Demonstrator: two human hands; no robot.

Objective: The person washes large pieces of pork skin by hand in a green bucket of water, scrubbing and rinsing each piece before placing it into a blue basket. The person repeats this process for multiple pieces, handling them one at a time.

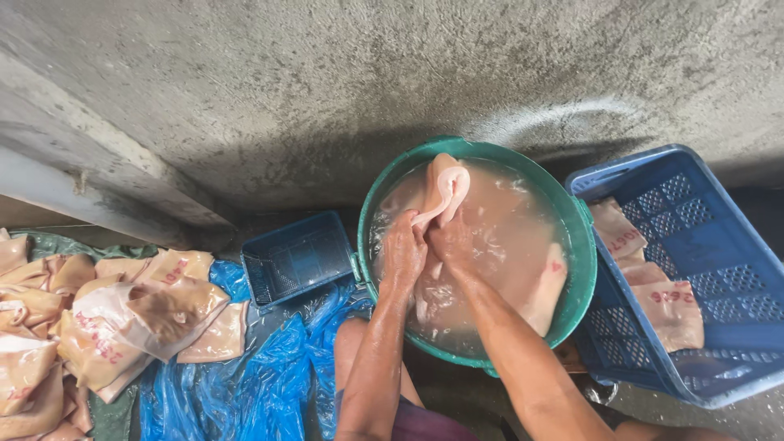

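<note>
1. A pale pork skin piece is held half out of the murky water in the green basin.
2. It is gripped at its lower end by both the left hand and the right hand, fingers closed, side by side.
3. Its long axis runs up and away from the hands, equally near to both.

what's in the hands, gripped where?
Both hands, left hand and right hand, grip one pale pink hide piece at its lower folded edge, over the green basin.

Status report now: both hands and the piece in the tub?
Left hand and right hand gripping pale skin piece, lifted above cloudy water. Green tub holds more pieces. Nothing in the way.
</note>
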